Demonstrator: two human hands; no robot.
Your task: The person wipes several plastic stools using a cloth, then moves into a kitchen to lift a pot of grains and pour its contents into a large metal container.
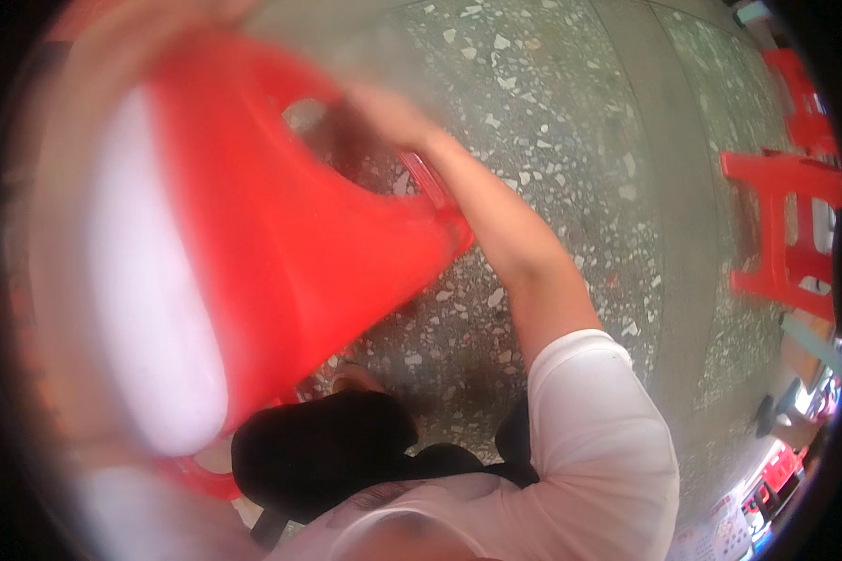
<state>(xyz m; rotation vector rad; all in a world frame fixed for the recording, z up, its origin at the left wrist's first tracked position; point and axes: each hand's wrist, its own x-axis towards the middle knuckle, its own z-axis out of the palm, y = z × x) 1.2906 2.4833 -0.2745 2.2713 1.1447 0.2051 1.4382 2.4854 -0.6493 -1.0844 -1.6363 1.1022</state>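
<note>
A red plastic stool (302,245) fills the left and middle of the view, tilted and close to the camera. A white, blurred surface (154,280) covers part of its left side. My right hand (382,116) grips the stool's upper right edge beside an opening; blur hides its fingertips. Along the left rim my left arm curves upward, strongly blurred. At its end, my left hand (207,17) is near the stool's top edge, and its fingers cannot be made out. Below the stool are my dark-trousered legs (323,445) and part of a shoe (356,379).
Speckled terrazzo floor (533,140) lies to the right, crossed by a plain grey strip (666,280). Another red plastic stool (772,231) lies near the right rim, with more red plastic (803,98) above it. Mixed items and a printed sheet (719,533) are at lower right.
</note>
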